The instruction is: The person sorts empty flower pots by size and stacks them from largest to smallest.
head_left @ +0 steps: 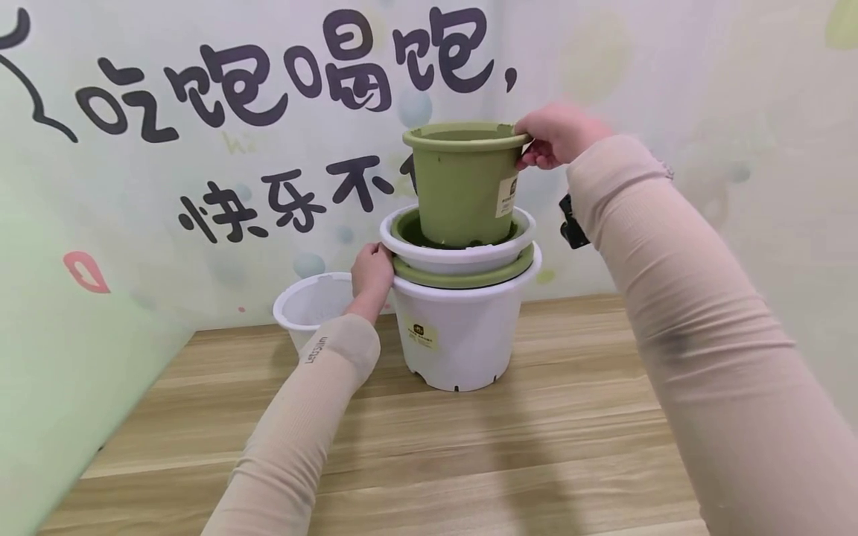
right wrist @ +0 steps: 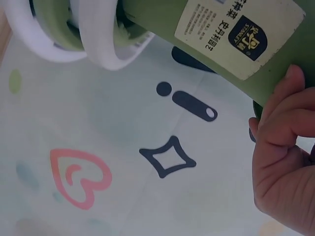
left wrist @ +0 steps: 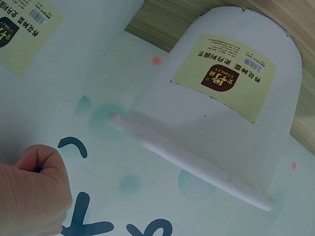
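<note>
A green pot stands upright at the top of a nested stack, its lower part inside the opening of a white-rimmed pot. The right hand grips its rim on the right side; in the right wrist view the fingers of that hand curl at the green pot. Under the white rim lie a green rim and a large white pot on the table. At the left edge of the stack, the left hand holds the rims with curled fingers; its fingertips are hidden.
Left of the stack, partly behind the left forearm, stands another white pot, seen also in the left wrist view. The wooden table meets a wall with large dark lettering behind, and another wall on the left.
</note>
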`<state>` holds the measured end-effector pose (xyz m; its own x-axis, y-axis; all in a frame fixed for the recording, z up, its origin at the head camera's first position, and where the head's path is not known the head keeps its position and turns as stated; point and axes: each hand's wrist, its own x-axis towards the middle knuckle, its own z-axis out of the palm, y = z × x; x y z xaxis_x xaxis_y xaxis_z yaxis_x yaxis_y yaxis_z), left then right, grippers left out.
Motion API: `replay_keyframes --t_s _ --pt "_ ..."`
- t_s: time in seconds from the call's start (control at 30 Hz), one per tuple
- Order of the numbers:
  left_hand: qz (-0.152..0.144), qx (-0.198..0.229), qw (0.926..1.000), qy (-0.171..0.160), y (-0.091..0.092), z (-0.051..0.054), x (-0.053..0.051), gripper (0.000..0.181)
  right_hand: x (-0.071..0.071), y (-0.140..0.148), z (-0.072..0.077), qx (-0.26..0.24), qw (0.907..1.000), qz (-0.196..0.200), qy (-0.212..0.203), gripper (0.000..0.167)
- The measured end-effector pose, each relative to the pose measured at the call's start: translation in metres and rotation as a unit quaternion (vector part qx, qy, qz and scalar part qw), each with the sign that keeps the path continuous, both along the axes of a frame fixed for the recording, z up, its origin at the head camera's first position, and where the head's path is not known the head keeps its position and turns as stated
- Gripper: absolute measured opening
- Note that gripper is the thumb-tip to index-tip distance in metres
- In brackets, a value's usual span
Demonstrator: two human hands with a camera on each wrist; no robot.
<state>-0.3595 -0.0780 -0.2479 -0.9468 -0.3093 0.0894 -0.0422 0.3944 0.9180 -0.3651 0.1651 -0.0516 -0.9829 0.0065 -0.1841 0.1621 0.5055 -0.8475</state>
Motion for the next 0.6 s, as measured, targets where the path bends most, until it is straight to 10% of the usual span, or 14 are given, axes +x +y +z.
replay_keyframes --t_s 0.6 --pt "0.000 0.008 1.0000 -0.001 0.002 0.000 -0.002 0.044 -0.007 -0.009 -0.044 0.019 0.9986 0.027 -0.041 0.015"
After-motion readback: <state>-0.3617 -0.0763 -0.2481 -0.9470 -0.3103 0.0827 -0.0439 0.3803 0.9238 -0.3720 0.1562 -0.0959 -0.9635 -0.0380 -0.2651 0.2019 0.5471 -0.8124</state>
